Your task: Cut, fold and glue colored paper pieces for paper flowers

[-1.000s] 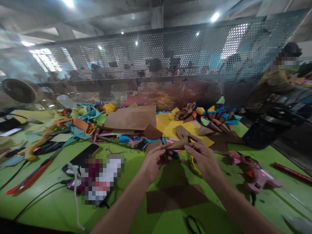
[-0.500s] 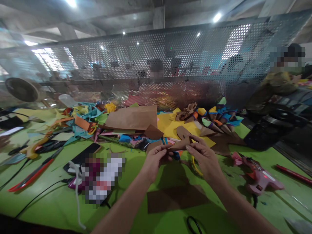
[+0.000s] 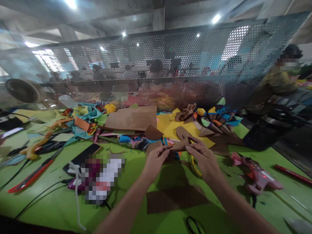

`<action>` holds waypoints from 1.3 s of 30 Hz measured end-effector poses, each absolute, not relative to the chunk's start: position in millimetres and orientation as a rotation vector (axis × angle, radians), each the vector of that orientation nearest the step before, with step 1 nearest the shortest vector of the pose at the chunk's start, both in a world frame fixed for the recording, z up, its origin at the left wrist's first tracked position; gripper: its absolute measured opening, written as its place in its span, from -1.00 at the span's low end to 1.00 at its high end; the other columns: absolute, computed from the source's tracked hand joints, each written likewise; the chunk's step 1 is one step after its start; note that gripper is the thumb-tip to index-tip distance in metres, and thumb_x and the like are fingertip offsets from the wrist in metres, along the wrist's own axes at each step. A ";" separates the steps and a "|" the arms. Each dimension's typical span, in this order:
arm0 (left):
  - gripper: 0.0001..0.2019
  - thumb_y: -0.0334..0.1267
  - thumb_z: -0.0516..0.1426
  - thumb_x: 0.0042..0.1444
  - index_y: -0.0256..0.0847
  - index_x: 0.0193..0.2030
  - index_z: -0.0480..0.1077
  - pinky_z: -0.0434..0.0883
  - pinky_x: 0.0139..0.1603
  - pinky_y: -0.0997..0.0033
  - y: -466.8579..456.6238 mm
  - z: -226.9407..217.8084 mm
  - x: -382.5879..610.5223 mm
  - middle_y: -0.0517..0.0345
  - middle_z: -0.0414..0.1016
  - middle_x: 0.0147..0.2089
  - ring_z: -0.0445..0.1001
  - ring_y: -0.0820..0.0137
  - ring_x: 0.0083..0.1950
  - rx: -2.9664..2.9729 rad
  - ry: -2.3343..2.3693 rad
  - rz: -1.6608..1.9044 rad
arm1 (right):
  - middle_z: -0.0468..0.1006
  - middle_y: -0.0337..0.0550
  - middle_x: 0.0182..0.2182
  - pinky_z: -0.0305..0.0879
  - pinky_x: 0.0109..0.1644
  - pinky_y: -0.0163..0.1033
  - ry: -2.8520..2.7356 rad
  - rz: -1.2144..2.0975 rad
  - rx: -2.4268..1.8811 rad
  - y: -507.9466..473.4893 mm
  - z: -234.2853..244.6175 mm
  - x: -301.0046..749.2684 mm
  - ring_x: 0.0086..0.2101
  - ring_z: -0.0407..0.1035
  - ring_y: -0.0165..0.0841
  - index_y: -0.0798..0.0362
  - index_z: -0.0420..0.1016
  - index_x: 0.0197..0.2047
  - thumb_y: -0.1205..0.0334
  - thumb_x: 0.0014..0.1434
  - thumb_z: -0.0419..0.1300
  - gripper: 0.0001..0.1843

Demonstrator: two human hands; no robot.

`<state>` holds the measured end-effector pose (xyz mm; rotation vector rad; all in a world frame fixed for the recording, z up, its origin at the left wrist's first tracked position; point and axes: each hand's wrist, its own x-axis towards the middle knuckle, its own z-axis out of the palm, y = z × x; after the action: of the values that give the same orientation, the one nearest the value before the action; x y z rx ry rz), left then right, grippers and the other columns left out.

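Observation:
Between my two hands is a small piece of brown paper [image 3: 179, 146], held up above the green table [image 3: 131, 208]. My left hand [image 3: 156, 162] pinches its left end between thumb and fingers. At the right end, the thumb and fingers of my right hand [image 3: 201, 156] are closed on the same paper. Below my hands a flat brown paper sheet [image 3: 176, 199] lies on the table. A yellow ring-shaped item [image 3: 195, 166] sits beside my right hand, partly hidden by it.
Coloured paper scraps [image 3: 84, 118] and a large brown sheet [image 3: 133, 118] pile up at the back. Several paper cones [image 3: 214, 125] lie back right. A pink glue gun [image 3: 262, 178] rests at right, orange-handled scissors [image 3: 36, 172] and a phone [image 3: 83, 156] at left. A person [image 3: 275, 81] is at far right.
The left end of the brown paper is now more covered by my left fingers, which have shifted slightly along it. My right hand keeps nearly the same hold.

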<state>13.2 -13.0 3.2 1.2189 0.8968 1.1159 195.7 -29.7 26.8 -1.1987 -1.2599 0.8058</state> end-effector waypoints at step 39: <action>-0.65 -0.15 0.13 0.21 -0.25 0.05 0.53 0.51 -0.26 0.40 -15.7 -0.2 12.7 0.02 0.61 -0.18 0.56 0.36 -0.32 1.526 0.947 1.182 | 0.52 -0.04 0.04 0.10 0.27 0.09 -1.043 0.999 -1.193 -21.7 15.1 201.7 0.18 0.24 0.01 -0.04 0.59 -0.51 0.06 -0.09 0.36 -0.84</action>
<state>12.7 -15.7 -0.2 1.5264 0.9469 1.1821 201.7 -21.7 15.1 -1.1932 -1.0427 0.9989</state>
